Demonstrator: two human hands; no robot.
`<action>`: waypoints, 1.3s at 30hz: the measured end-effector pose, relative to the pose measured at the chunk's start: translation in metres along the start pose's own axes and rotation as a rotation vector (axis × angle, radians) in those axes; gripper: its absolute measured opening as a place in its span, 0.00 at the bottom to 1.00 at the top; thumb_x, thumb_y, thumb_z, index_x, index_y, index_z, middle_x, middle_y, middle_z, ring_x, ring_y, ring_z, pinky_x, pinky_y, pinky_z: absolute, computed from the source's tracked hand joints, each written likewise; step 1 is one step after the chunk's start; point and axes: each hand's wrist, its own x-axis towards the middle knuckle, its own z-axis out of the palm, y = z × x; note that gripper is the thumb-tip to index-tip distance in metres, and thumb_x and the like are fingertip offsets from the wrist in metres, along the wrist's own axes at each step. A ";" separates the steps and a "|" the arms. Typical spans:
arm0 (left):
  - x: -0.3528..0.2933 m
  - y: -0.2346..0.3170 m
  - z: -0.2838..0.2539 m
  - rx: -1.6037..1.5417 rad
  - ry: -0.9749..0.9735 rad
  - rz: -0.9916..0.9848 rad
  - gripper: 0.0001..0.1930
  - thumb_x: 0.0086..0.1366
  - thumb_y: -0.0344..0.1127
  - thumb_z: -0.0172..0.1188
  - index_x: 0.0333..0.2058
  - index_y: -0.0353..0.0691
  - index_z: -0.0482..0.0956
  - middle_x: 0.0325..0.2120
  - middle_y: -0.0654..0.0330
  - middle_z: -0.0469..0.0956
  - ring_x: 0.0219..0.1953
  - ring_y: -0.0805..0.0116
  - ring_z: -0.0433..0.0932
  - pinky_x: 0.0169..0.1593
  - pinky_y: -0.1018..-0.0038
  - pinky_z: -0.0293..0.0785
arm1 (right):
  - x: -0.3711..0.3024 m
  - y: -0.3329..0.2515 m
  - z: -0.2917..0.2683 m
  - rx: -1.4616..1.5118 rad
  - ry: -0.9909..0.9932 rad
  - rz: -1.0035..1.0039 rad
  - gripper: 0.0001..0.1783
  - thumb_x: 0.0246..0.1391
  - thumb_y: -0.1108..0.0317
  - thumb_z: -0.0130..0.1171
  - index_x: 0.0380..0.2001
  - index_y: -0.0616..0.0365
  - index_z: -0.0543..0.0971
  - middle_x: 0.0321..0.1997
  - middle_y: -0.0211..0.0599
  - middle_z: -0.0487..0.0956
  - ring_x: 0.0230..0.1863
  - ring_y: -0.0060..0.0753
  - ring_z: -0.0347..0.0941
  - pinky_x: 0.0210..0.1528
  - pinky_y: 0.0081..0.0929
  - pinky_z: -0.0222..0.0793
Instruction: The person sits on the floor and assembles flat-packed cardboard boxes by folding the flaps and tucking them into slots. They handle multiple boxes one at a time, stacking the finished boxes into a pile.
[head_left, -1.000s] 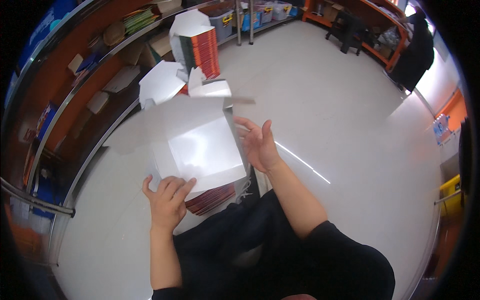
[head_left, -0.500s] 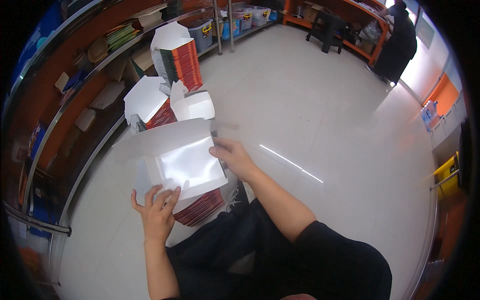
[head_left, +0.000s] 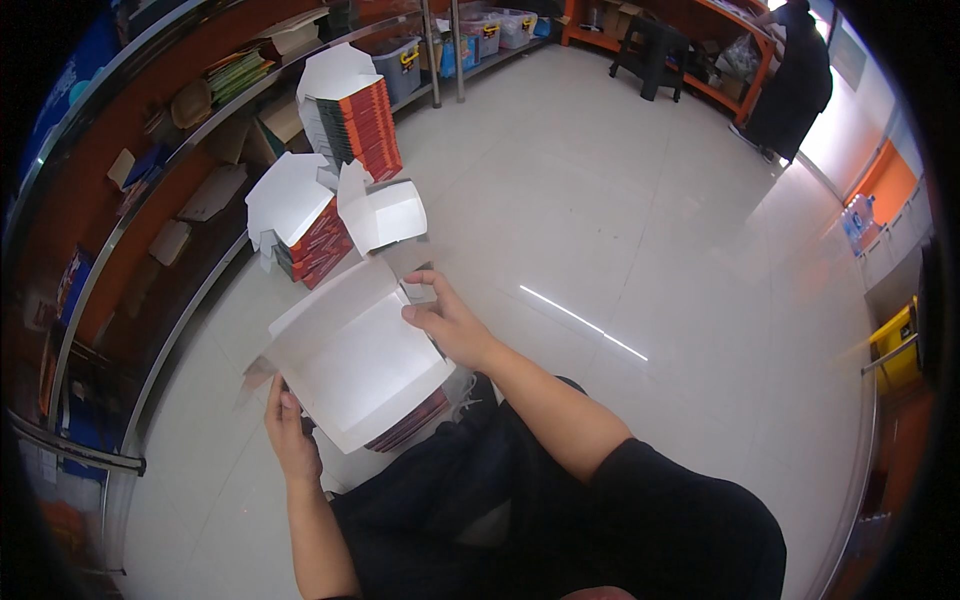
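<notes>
Right hand of mine (head_left: 447,322) is closed on the right side of the open white box (head_left: 370,360), with the thumb toward the inside and the fingers near the far corner; I think it pinches there because thin cardboard stands up better when it is held across its edge. At the left side of the white box is my left hand (head_left: 292,440), its fingers pointing upward along the outer face; whether it truly grips or only supports, I cannot tell. To have hands on two opposite sides probably makes the white box steady. My dark trousers (head_left: 430,490) are on the near side of the white box, so it sits at a comfortable reach, I suppose. From under its near edge appear the red edges of a low pile (head_left: 410,425); if the white box rests on it is not clear to me. Just beyond the white box is a second box (head_left: 395,215), also open. Beyond the white box and to its left is a shorter pile (head_left: 325,245) of red cardboard with white on top, and farther beyond it a taller pile (head_left: 368,130); such neat stacking perhaps saves some place on the floor (head_left: 590,240).
</notes>
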 end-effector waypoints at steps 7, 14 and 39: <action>0.001 0.017 0.011 -0.027 0.068 0.000 0.40 0.66 0.48 0.65 0.65 0.22 0.62 0.61 0.39 0.69 0.60 0.55 0.73 0.62 0.66 0.69 | 0.008 0.012 -0.005 0.059 -0.007 -0.028 0.19 0.68 0.59 0.56 0.56 0.53 0.69 0.43 0.39 0.78 0.47 0.27 0.73 0.50 0.29 0.70; 0.002 0.025 0.009 -0.115 0.029 -0.045 0.38 0.65 0.40 0.66 0.65 0.22 0.62 0.58 0.41 0.72 0.54 0.57 0.78 0.54 0.67 0.76 | 0.005 0.004 -0.007 -0.077 0.031 0.030 0.22 0.66 0.51 0.57 0.55 0.55 0.75 0.47 0.39 0.79 0.50 0.28 0.73 0.53 0.27 0.68; 0.022 -0.008 -0.011 0.699 0.097 -0.157 0.27 0.62 0.51 0.68 0.47 0.28 0.83 0.32 0.50 0.85 0.29 0.66 0.84 0.30 0.72 0.79 | 0.010 0.029 0.002 -0.416 0.223 0.012 0.21 0.62 0.55 0.60 0.46 0.63 0.82 0.32 0.42 0.82 0.31 0.30 0.79 0.34 0.29 0.74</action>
